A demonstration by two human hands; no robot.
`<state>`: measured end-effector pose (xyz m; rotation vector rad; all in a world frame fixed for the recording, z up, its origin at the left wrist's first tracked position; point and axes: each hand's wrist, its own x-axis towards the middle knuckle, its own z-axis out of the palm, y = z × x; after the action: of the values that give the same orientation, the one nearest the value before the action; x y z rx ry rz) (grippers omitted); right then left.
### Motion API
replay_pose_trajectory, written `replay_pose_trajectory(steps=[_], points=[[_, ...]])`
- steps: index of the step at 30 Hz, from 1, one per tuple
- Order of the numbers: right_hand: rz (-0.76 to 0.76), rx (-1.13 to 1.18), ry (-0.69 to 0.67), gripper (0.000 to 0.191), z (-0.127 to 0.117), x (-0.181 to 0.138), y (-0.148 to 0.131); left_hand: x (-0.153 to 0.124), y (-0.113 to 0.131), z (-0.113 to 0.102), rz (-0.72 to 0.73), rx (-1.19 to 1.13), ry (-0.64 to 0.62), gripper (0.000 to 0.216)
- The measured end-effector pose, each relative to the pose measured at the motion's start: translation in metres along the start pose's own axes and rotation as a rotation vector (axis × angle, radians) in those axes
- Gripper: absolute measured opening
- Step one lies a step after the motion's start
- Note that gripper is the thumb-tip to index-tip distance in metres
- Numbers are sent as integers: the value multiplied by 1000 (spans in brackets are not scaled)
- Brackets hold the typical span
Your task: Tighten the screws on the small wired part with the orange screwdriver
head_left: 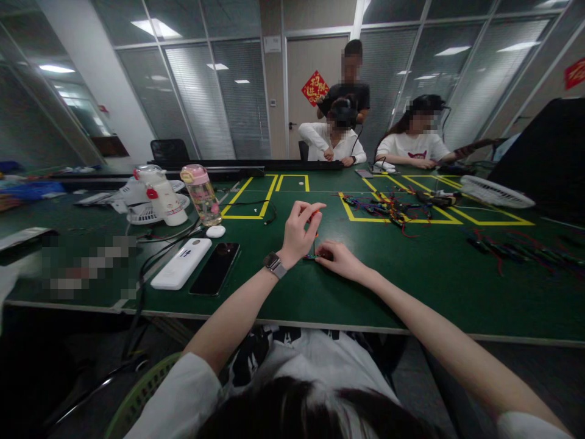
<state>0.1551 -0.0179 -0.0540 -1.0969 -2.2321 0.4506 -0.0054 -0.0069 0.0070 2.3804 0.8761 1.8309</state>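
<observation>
My left hand (301, 235), with a watch on its wrist, is raised over the table with its fingers curled round a screwdriver (316, 234). Orange shows on the screwdriver's handle, most of which the fingers hide. Its thin shaft points straight down to a small circuit board (311, 256) on the green tabletop. My right hand (339, 259) rests on the table and pinches the right end of that board. Those fingertips cover part of the board, and any screw under the tip is too small to make out.
Left of my hands lie a black phone (214, 268), a white power bank (181, 263) and a white case (216, 231). A pink-lidded bottle (201, 195) stands behind them. Wired parts (393, 204) spread across the right, near a white fan grille (497, 191). Several people are across the table.
</observation>
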Motion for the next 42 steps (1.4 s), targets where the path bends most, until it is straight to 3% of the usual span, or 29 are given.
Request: replay_pose_trajectory(steps=[6,15,26,32,42], points=[[5,0,-4,5,1,0,1,1,-1,1,13,-87,-50,31],[-2,-2,-3,6,-1,-1,0,1,-1,1,-27,73,31,23],[-8,-1,-2,5,0,0,1,1,1,1,-16,-55,-64,30],[-11,-7,5,4,-1,0,-1,2,3,1,5,-22,-36,23],[-14,-15,-1,6,0,0,2,2,2,0,30,-89,-79,35]])
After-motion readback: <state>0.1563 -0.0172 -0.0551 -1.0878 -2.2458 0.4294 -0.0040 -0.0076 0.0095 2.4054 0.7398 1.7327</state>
